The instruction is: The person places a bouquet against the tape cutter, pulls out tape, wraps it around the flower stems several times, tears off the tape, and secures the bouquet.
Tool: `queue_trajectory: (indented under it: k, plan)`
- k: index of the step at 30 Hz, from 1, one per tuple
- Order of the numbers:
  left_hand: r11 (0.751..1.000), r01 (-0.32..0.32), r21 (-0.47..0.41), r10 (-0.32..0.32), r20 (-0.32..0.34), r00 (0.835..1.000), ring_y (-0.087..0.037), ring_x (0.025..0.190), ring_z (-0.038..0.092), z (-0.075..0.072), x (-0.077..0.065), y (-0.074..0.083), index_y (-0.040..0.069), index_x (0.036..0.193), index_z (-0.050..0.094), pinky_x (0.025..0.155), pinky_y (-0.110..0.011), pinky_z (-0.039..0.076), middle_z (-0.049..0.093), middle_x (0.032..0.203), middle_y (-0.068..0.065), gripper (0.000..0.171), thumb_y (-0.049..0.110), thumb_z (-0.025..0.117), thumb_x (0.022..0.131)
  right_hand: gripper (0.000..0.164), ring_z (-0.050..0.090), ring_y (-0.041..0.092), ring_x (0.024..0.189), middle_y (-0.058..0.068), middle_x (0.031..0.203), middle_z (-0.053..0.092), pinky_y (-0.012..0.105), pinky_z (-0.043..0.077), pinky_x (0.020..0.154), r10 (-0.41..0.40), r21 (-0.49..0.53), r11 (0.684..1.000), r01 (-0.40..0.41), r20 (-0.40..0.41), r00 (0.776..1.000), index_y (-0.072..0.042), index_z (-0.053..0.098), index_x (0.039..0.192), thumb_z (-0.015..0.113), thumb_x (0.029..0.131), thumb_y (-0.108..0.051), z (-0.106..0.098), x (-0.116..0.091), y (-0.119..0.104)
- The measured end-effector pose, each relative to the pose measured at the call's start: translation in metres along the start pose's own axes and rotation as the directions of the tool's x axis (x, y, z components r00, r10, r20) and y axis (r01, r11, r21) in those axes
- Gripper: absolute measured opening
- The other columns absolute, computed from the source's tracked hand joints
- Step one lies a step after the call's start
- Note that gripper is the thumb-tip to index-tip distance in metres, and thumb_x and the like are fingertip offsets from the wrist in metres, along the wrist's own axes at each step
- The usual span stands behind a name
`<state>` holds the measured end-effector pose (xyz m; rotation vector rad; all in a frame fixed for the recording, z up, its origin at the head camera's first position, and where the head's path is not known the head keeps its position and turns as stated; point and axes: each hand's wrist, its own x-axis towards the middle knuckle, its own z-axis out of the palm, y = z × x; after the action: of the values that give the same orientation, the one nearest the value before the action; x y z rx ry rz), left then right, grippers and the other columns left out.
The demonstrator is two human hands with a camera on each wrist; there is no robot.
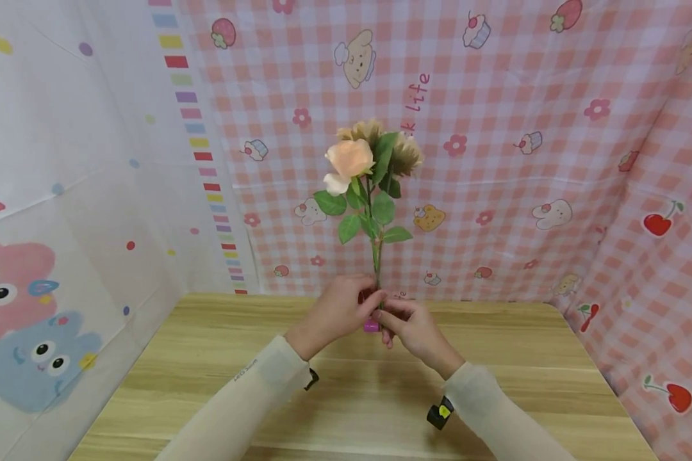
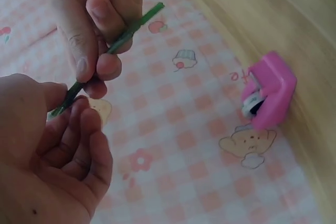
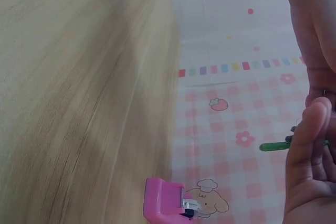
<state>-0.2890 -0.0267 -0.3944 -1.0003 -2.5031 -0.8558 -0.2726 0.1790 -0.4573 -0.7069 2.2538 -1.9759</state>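
Note:
A small bunch of flowers stands upright between my hands, with a peach rose (image 1: 350,159), paler blooms (image 1: 406,153) and green leaves (image 1: 383,208). High on the bare part of the stems, my left hand (image 1: 340,307) pinches them between thumb and fingers. Just below it my right hand (image 1: 421,330) grips the lower stems, thumb against fingers. The cut green stem end (image 2: 152,11) sticks out past the right hand's fingers in the left wrist view. Behind the hands, a pink tape dispenser (image 2: 275,90) sits on the table, mostly hidden by them in the head view.
The wood-grain table (image 1: 207,384) runs back to a pink checked cloth (image 1: 496,83) hung behind it. White printed cloth (image 1: 121,211) hangs on the left, and checked cloth (image 1: 657,269) on the right. Black wrist straps (image 1: 438,415) show below the sleeves.

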Motion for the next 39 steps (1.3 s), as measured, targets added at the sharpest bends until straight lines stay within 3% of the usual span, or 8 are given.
queue_trajectory:
  k: [8,13,17,20,22,27,32,39]
  plan:
    - [1.000,-0.016,-0.025,0.016,-0.001,1.000,-0.001,0.057,0.047,0.007,0.000,-0.005,0.017,0.077,0.060,0.053,-0.017,0.039,0.060,0.069,0.006,0.034,0.021,0.067,0.111,0.023,0.068,0.013,0.071,0.021,0.101,0.073,0.031,0.062,0.068,0.081,-0.041,0.996,-0.080,0.022,0.997,-0.003,0.077,0.122,0.066,0.112,-0.021,-0.003,0.001,-0.004]
    - [0.999,-0.029,-0.021,0.029,-0.009,1.000,-0.001,0.056,0.046,0.007,0.000,-0.002,0.016,0.073,0.060,0.052,-0.017,0.039,0.059,0.069,0.005,0.037,0.016,0.067,0.109,0.035,0.072,0.013,0.076,0.008,0.097,0.076,0.034,0.066,0.073,0.125,-0.049,0.992,-0.120,0.111,0.986,0.005,0.066,0.144,0.055,0.112,-0.007,-0.016,0.003,-0.013]
    - [0.998,-0.056,0.019,0.056,-0.010,0.998,-0.003,0.060,0.050,0.009,0.000,-0.001,0.013,0.076,0.068,0.055,-0.018,0.042,0.059,0.075,0.003,0.033,0.015,0.068,0.109,0.045,0.069,0.015,0.074,0.003,0.090,0.074,0.031,0.063,0.069,0.116,-0.088,0.990,-0.110,0.076,0.990,0.005,0.059,0.154,0.049,0.111,-0.004,-0.030,0.010,-0.027]
    - [0.996,-0.073,0.053,0.072,0.012,0.997,-0.005,0.065,0.053,0.011,-0.002,-0.001,0.012,0.079,0.072,0.060,-0.019,0.046,0.062,0.077,0.002,0.030,0.014,0.069,0.108,0.043,0.066,0.017,0.074,0.001,0.090,0.073,0.030,0.059,0.066,0.069,-0.137,0.988,-0.070,-0.013,0.998,0.003,0.061,0.154,0.053,0.114,-0.012,-0.037,0.017,-0.038]
    - [0.994,-0.082,0.069,0.080,0.037,0.996,-0.005,0.066,0.053,0.013,-0.003,-0.002,0.011,0.080,0.073,0.061,-0.020,0.046,0.064,0.074,0.003,0.030,0.014,0.069,0.109,0.038,0.064,0.018,0.074,0.001,0.089,0.071,0.030,0.056,0.066,0.032,-0.165,0.986,-0.035,-0.025,0.999,0.002,0.068,0.144,0.056,0.116,-0.021,-0.040,0.021,-0.043]
    - [0.991,-0.109,0.082,0.102,0.091,0.991,-0.004,0.065,0.053,0.019,-0.006,-0.002,0.015,0.077,0.068,0.063,-0.020,0.046,0.063,0.069,0.006,0.034,0.018,0.067,0.111,0.034,0.064,0.019,0.075,0.004,0.086,0.070,0.030,0.058,0.070,0.001,-0.119,0.993,0.005,0.045,0.999,0.004,0.072,0.115,0.057,0.117,-0.026,-0.045,0.026,-0.049]
    - [0.985,-0.151,0.088,0.142,0.098,0.985,-0.004,0.067,0.054,0.025,-0.007,0.000,0.015,0.080,0.068,0.064,-0.019,0.045,0.066,0.073,0.005,0.030,0.019,0.068,0.111,0.031,0.073,0.014,0.081,0.001,0.087,0.077,0.031,0.063,0.082,0.053,-0.082,0.995,-0.052,0.011,0.999,0.005,0.076,0.126,0.064,0.114,-0.021,-0.049,0.023,-0.048]
    - [0.984,-0.164,0.074,0.153,0.136,0.979,-0.005,0.081,0.061,0.032,-0.010,0.000,0.011,0.111,0.079,0.073,-0.019,0.051,0.076,0.095,0.004,0.020,0.025,0.065,0.113,0.040,0.080,0.019,0.091,0.003,0.096,0.083,0.034,0.065,0.089,0.030,-0.182,0.983,-0.035,-0.030,0.999,0.005,0.077,0.123,0.069,0.111,-0.032,-0.050,0.013,-0.045]
